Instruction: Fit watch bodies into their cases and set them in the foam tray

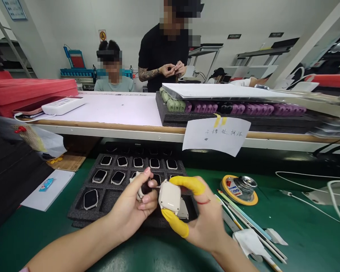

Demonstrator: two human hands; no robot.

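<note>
My right hand [197, 211] wears yellow finger covers on its thumb and index finger. Between them it pinches a cream watch case [170, 196] by its top and bottom edges, the plain side facing me. Just to the left, my left hand [134, 202] has its fingers wrapped round another pale watch case [144, 188] with a dark face. Both hands are over a dark foam tray [86, 218] whose compartments bear several watch cases with black screens. Behind my right hand's watch case, part of a light piece [183, 209] shows in the tray.
To the right are a metal bottle on a yellow-rimmed roll [239, 189], several long sticks [252, 226], a white cloth [251, 241] and a white cable. White sheets [47, 194] lie left. Ahead, a shelf [110, 126] holds foam trays; two people are behind it.
</note>
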